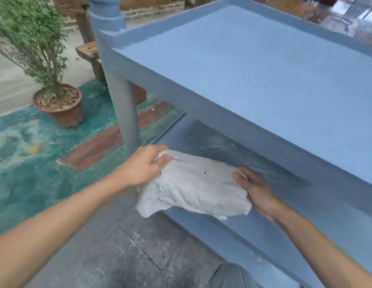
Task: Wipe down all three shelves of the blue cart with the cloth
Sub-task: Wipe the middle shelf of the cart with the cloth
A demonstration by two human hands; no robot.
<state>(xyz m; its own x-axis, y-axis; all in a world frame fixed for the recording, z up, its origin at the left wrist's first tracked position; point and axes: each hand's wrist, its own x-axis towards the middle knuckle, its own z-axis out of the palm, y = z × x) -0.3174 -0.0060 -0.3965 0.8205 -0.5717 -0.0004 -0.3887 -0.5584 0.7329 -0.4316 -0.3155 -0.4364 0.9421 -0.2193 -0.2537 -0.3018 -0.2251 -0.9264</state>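
Cloth (193, 188) stretched at lower centre, clenched by left hand (145, 165), pinched by right hand (253, 190); likely to bunch, leaving middle shelf (222, 142) streaked

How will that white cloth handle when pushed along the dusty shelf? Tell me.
Probably floppy: the cloth sags between the left hand and right hand. Likely light. Its fluffy pile may drag rather than slide on the middle shelf.

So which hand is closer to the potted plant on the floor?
The left. The left hand grips the cloth's left end, on the side toward the potted plant. The right hand holds the opposite end, farther from it.
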